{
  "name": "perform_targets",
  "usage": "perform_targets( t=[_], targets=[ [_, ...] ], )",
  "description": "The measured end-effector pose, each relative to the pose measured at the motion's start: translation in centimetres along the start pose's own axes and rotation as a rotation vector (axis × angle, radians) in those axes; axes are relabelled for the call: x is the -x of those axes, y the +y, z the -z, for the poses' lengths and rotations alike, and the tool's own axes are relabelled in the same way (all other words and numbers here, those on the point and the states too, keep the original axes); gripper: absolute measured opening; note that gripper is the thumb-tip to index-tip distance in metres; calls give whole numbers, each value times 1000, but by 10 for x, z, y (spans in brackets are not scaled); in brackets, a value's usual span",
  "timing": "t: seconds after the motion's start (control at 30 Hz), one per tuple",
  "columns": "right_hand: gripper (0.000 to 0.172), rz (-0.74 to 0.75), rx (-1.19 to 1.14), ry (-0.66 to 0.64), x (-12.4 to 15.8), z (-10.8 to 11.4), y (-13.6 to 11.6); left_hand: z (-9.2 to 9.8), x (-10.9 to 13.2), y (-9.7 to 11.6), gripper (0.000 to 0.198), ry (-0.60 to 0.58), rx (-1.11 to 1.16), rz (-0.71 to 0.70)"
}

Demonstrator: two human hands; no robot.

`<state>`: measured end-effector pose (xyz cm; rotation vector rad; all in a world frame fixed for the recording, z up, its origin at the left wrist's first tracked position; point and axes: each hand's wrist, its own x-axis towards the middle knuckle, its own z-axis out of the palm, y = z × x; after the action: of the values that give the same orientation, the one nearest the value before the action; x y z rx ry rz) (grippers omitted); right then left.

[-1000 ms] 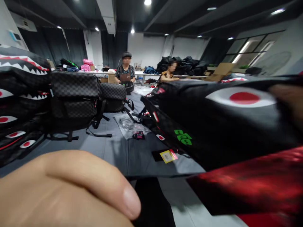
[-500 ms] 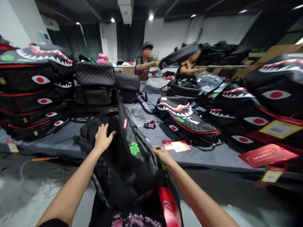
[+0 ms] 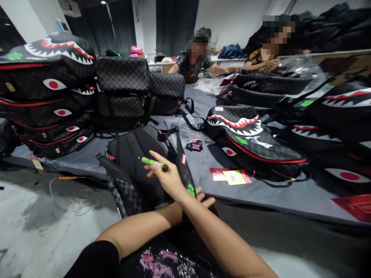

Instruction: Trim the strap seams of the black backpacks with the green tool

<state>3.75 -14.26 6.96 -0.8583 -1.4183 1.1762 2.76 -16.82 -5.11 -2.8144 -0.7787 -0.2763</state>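
Your right hand (image 3: pixel 168 178), its grip closed round a green tool (image 3: pixel 152 162), has crossed over your left hand (image 3: pixel 208 202), loosely spread and apparently empty, putting the tool above the backpack (image 3: pixel 130 148) at the table's (image 3: pixel 272 197) edge.

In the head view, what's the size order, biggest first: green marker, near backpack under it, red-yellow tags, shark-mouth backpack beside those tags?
1. Near backpack and shark-mouth backpack: too alike to rank, the first partly hidden.
2. Red-yellow tags.
3. Green marker.
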Motion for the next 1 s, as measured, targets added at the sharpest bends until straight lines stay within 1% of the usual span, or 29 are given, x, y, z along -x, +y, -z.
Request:
perform_targets(
  t=[0.03, 0.07, 0.1, 0.13, 0.17, 0.2, 0.23, 0.27, 0.3, 0.33, 0.37, 0.4, 0.47, 0.53, 0.6, 0.7, 0.8, 0.9, 0.97, 1.0],
  targets=[
    [57, 100, 73, -24, -6, -5, 10, -3, 0, 9, 47, -11, -11, -88],
    [50, 203, 192, -27, -11, -2, 20, -4, 2, 12, 45, -16, -5, -138],
    [44, 304, 337, 19, -14, 7, 31, -3, 6, 9, 43, -12, 8, -166],
    [39, 389, 478, 100, -15, 20, 41, 1, 12, 0, 41, 0, 20, -187],
    [36, 450, 590, 201, -13, 36, 51, 7, 19, -15, 39, 17, 37, -196],
    [35, 487, 656, 314, -10, 53, 61, 15, 27, -34, 37, 51, 62, -203],
    [35, 502, 685, 401, -5, 68, 71, 24, 34, -57, 36, 84, 87, -198],
    [36, 504, 693, 456, 1, 80, 80, 33, 40, -82, 34, 119, 98, -150],
    [37, 500, 694, 474, 7, 88, 89, 42, 44, -108, 34, 173, 89, -44],
    [37, 502, 698, 465, 13, 92, 97, 50, 43, -132, 34, 264, 56, 80],
    [36, 516, 713, 448, 18, 92, 104, 58, 39, -155, 35, 308, 19, 173],
    [35, 536, 736, 430, 21, 90, 111, 63, 32, -174, 36, 318, -14, 232],
    [35, 579, 790, 402, 25, 84, 120, 69, 9, -202, 36, 253, -82, 238],
    [41, 614, 833, 387, 24, 81, 125, 69, -15, -218, 44, 170, -155, 195],
    [48, 645, 877, 376, 23, 81, 126, 66, -33, -223, 51, 121, -196, 139],
    [53, 669, 979, 364, 27, 84, 130, 66, -45, -218, 55, 101, -180, 44],
    [49, 598, 1062, 381, 46, 86, 144, 73, -51, -197, 61, 111, -137, -65],
    [43, 519, 1076, 418, 76, 85, 162, 81, -54, -169, 60, 175, -122, -222],
    [41, 492, 1059, 411, 94, 82, 171, 80, -53, -156, 57, 228, -126, -297],
    [41, 478, 1056, 390, 100, 80, 174, 77, -50, -153, 56, 241, -124, -303]
  ],
)
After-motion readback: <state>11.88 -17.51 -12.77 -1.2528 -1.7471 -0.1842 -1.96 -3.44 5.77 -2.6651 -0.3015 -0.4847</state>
